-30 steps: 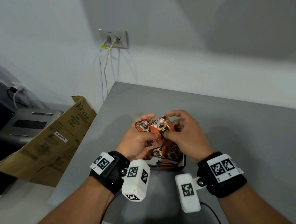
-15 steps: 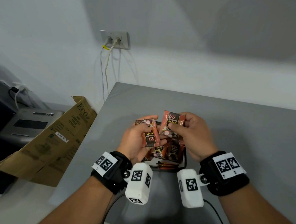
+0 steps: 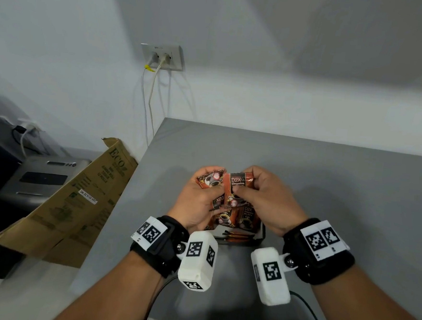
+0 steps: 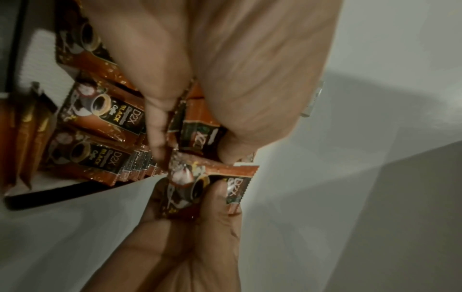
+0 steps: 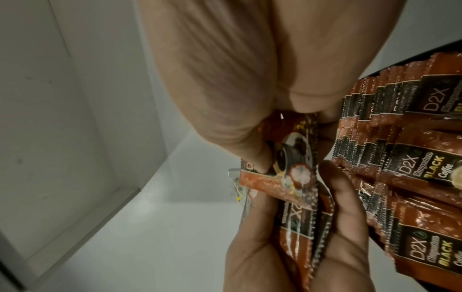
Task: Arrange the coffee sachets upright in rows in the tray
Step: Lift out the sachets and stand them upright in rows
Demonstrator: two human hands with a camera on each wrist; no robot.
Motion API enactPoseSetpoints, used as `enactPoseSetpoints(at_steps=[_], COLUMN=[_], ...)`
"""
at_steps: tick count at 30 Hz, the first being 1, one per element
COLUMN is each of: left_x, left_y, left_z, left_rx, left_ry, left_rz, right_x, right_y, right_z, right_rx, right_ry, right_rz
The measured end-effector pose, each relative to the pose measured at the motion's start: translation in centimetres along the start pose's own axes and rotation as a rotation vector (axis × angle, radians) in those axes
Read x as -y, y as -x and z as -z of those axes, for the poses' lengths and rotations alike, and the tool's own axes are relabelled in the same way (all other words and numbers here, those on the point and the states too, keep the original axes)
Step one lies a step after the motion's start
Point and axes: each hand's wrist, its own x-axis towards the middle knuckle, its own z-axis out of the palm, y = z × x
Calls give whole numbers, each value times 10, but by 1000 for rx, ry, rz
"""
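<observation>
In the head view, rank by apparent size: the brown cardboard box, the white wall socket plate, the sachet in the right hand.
1. Brown cardboard box
2. White wall socket plate
3. Sachet held by the right hand, partly hidden

Left hand [image 3: 198, 199] and right hand [image 3: 268, 201] close together, fingers curled, pinching

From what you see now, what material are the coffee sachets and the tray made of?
Coffee sachets: probably glossy foil-laminated plastic film, given the crinkles, shiny glints and serrated edges. Tray: dark rim, pale inside; looks like rigid plastic or coated card, too hidden to tell.
</observation>
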Motion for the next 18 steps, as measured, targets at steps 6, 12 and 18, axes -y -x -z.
enactPoseSetpoints(at_steps=[6, 12, 18], left_x=[7, -4, -7], left_y=[1, 3, 3], left_z=[-1, 8, 6], left_rx=[-20, 87, -46], left_ry=[78, -158, -342], left_rz=[-19, 16, -61], right_x=[-2, 9, 20], right_y=[-1, -9, -15], right_z=[-5, 11, 14], right_rx=[23, 143, -70], right_ry=[30, 315, 236], right_rz=[1, 33, 48])
